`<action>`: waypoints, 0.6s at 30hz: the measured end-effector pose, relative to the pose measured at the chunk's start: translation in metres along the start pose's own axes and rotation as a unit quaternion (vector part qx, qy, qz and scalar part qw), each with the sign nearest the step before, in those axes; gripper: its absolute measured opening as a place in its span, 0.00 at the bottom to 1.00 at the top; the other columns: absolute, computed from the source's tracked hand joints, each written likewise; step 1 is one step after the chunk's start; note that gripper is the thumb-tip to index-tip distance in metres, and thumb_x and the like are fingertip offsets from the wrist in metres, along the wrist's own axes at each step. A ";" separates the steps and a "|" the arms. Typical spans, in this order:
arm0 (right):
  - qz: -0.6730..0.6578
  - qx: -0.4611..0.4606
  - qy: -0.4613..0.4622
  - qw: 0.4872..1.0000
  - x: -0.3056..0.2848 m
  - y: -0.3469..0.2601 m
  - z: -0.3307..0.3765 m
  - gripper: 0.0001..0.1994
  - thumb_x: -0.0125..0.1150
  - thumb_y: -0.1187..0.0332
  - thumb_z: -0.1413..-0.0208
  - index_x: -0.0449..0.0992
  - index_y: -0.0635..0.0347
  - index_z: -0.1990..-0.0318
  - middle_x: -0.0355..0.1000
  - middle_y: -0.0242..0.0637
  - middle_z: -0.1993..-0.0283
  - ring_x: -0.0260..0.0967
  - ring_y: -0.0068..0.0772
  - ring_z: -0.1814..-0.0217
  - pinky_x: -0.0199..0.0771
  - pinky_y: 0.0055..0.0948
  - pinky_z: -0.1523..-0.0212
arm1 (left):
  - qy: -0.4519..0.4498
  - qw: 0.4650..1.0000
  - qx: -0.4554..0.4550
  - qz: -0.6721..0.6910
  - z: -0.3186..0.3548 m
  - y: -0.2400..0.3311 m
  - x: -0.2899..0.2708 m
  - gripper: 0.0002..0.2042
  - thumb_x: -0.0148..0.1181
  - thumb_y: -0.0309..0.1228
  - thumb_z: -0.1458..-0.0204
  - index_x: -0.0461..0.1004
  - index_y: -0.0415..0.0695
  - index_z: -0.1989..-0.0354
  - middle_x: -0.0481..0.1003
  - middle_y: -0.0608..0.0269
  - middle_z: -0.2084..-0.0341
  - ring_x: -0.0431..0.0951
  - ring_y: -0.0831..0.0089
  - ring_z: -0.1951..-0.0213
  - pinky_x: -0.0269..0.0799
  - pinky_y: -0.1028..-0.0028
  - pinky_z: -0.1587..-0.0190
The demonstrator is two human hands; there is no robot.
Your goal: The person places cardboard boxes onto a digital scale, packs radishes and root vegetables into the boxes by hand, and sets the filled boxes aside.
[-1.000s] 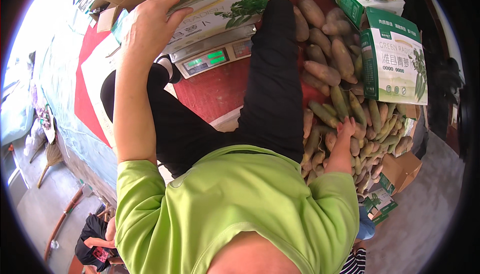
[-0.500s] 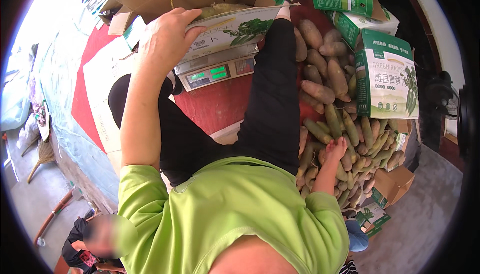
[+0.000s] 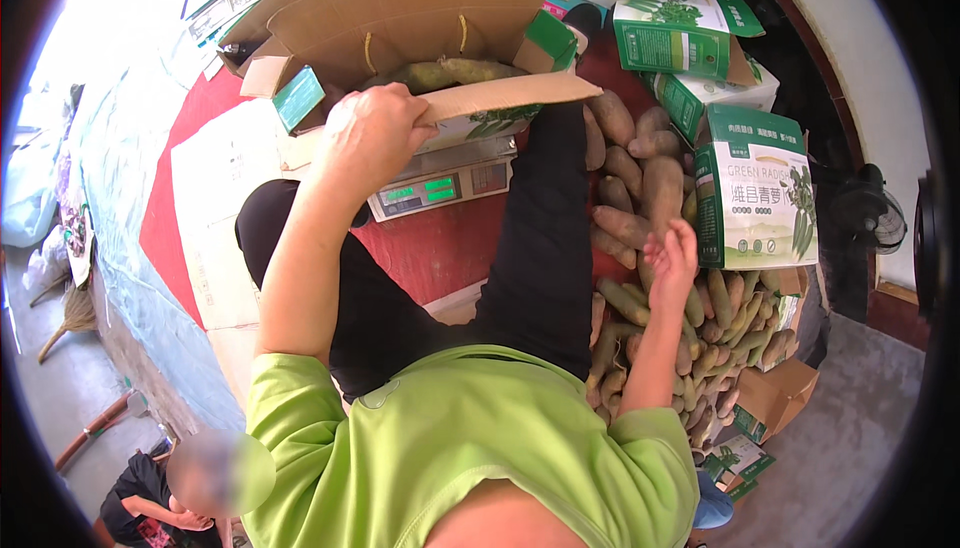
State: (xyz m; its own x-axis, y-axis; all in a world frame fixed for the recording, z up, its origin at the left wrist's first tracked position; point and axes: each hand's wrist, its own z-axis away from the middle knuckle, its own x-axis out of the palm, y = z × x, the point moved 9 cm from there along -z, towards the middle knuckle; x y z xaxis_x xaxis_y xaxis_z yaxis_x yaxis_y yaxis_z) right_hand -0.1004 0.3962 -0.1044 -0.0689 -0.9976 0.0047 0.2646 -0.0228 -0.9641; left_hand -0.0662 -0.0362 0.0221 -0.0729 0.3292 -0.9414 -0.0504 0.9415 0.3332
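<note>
My left hand [image 3: 375, 133] is closed on the near flap [image 3: 510, 94] of an open cardboard carton [image 3: 400, 18]. This carton has yellow rope handles and green corner tabs. Several green radishes [image 3: 470, 70] lie inside it. Under the carton is a weighing scale [image 3: 440, 188] with a lit green display. My right hand [image 3: 672, 260] is over the radish pile at the right, fingers apart, at the lower end of a large brownish radish [image 3: 662, 190]. Whether the fingertips touch that radish I cannot tell; nothing shows in the grasp.
A big heap of radishes [image 3: 735, 318] spreads along my right side. Green-and-white cartons [image 3: 757, 188] stand beyond it, with a small fan [image 3: 870, 208] farther right. A second scale [image 3: 225, 3] sits at the far left. Another person [image 3: 160, 498] is at the lower left.
The carton's near flap has folded down toward me, baring more of the inside, with my left hand still on it. My right hand has moved forward along the radish pile.
</note>
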 end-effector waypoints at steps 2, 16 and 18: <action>0.025 -0.048 -0.040 0.998 0.034 -0.046 -0.011 0.14 0.53 0.67 0.39 0.67 0.58 0.47 0.72 0.34 0.59 0.69 0.23 0.65 0.67 0.23 0.67 | -0.007 1.000 0.008 -0.007 0.002 0.002 0.001 0.10 0.62 0.35 0.54 0.77 0.40 0.73 0.74 0.53 0.73 0.76 0.54 0.66 0.70 0.60 0.59; 0.233 -0.393 -0.394 0.798 0.303 -0.161 -0.013 0.14 0.52 0.75 0.41 0.74 0.60 0.48 0.72 0.30 0.49 0.68 0.23 0.49 0.65 0.23 0.47 | -0.018 0.999 0.025 0.009 0.005 0.004 0.003 0.10 0.62 0.32 0.54 0.76 0.39 0.68 0.74 0.51 0.70 0.75 0.51 0.64 0.69 0.59 0.59; 0.151 -0.331 -0.342 0.866 0.294 -0.154 -0.025 0.15 0.53 0.74 0.41 0.73 0.60 0.46 0.72 0.33 0.48 0.69 0.25 0.49 0.66 0.22 0.47 | -0.017 1.000 0.016 0.019 0.005 0.000 0.001 0.10 0.62 0.32 0.55 0.76 0.38 0.67 0.74 0.51 0.70 0.75 0.51 0.64 0.69 0.59 0.59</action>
State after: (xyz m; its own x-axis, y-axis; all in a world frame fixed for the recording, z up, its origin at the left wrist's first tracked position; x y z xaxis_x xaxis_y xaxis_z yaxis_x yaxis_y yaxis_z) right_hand -0.1858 0.1081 0.0391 0.5529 -0.7623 -0.3364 -0.4542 0.0627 -0.8887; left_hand -0.0610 -0.0353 0.0213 -0.0411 0.3673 -0.9292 -0.0163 0.9296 0.3682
